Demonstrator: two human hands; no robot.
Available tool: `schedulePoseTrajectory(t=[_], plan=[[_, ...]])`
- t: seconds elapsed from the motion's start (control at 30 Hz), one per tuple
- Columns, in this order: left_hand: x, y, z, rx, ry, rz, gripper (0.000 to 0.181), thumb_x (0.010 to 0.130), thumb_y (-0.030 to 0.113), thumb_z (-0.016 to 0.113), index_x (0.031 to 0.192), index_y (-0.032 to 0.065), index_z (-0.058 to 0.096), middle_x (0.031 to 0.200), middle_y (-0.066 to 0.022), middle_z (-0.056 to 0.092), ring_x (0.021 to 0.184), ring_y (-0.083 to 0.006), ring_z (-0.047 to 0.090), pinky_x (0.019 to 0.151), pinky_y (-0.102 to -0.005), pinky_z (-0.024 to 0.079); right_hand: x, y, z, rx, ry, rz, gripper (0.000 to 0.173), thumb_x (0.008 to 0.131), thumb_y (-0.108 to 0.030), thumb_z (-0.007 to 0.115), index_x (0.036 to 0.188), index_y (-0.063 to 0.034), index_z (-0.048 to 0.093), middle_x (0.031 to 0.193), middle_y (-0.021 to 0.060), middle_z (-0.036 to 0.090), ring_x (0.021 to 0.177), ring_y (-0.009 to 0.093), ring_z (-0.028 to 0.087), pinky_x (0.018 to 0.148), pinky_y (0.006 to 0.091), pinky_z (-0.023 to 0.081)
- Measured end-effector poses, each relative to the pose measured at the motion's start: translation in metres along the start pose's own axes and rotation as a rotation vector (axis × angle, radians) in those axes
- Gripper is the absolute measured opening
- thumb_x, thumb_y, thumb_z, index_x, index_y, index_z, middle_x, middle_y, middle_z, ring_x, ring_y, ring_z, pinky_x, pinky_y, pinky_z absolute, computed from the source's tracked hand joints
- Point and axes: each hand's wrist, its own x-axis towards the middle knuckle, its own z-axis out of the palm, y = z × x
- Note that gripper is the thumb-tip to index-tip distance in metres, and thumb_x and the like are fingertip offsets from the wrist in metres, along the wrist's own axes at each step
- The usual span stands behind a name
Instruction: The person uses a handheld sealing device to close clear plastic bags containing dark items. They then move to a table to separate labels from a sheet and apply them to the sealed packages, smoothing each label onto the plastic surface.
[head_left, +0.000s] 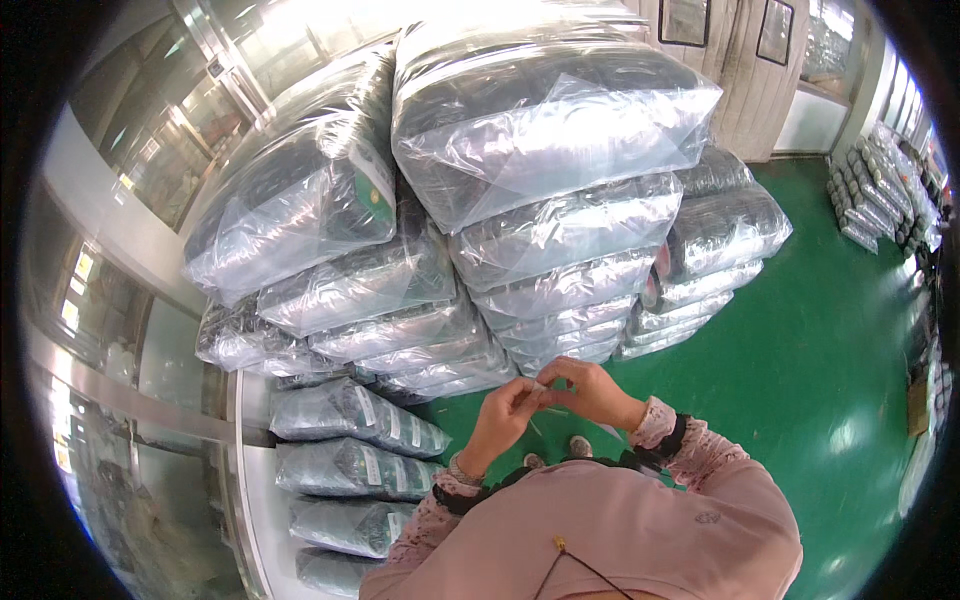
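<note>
My left hand (498, 421) and my right hand (592, 391) are raised in front of my body. Their fingertips meet and pinch a small whitish piece (538, 387), too small to name for certain. A thin white edge (610, 430) shows below my right wrist; what it belongs to is hidden. Just beyond my hands rises a tall stack of clear plastic bags (562, 217) packed with dark contents. Another stack of such bags (397, 337) leans beside it on the left.
Filled bags with white labels (360, 412) lie in a row at left, along a glazed partition (180, 360). More bags (720, 225) are piled behind right. Green floor (802, 360) extends rightward to another bag pile (874, 195). Pale double doors (727, 82) stand at the back.
</note>
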Motion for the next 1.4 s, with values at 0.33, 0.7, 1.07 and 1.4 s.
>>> schedulePoseTrajectory(t=[0.33, 0.7, 1.07, 1.4], plan=[[0.008, -0.014, -0.001, -0.099, 0.003, -0.008, 0.012, 0.098, 0.005, 0.056, 0.102, -0.0033, 0.063, 0.095, -0.0081, 0.070, 0.089, -0.0152, 0.069, 0.081, -0.0276, 0.053, 0.011, 0.034, -0.015, 0.746, 0.045, 0.679, 0.013, 0.087, -0.007, 0.070, 0.099, -0.0025, 0.072, 0.096, 0.0009, 0.069, 0.086, 0.010, 0.061, 0.072, 0.0255, 0.046], [0.000, -0.052, 0.014, -0.461, 0.169, -0.152, 0.014, 0.097, 0.006, 0.053, 0.101, -0.0049, 0.060, 0.100, -0.0100, 0.066, 0.095, -0.0213, 0.066, 0.090, -0.0360, 0.053, 0.088, -0.012, -0.119, -0.475, 0.992, -0.537, 0.031, 0.084, 0.013, 0.060, 0.113, 0.0032, 0.067, 0.126, 0.0195, 0.064, 0.120, 0.034, 0.061, 0.103, 0.0409, 0.049], [-0.013, -0.047, 0.012, -0.423, 0.257, -0.152, 0.017, 0.096, 0.010, 0.054, 0.102, -0.0044, 0.061, 0.103, -0.0100, 0.066, 0.098, -0.0211, 0.065, 0.091, -0.0354, 0.049, 0.102, 0.058, -0.083, -0.669, 0.723, -0.486, 0.027, 0.083, -0.002, 0.069, 0.110, -0.0013, 0.069, 0.120, 0.0110, 0.067, 0.113, 0.030, 0.063, 0.091, 0.0435, 0.047], [-0.004, -0.038, 0.025, -0.744, 0.382, -0.295, 0.025, 0.095, 0.014, 0.063, 0.114, -0.0021, 0.060, 0.110, -0.0068, 0.064, 0.099, -0.0154, 0.064, 0.087, -0.0315, 0.052, -0.031, 0.051, 0.013, -0.198, -0.032, -0.536, 0.033, 0.080, -0.012, 0.077, 0.110, -0.0025, 0.068, 0.128, 0.0117, 0.063, 0.118, 0.029, 0.061, 0.094, 0.0435, 0.050]])
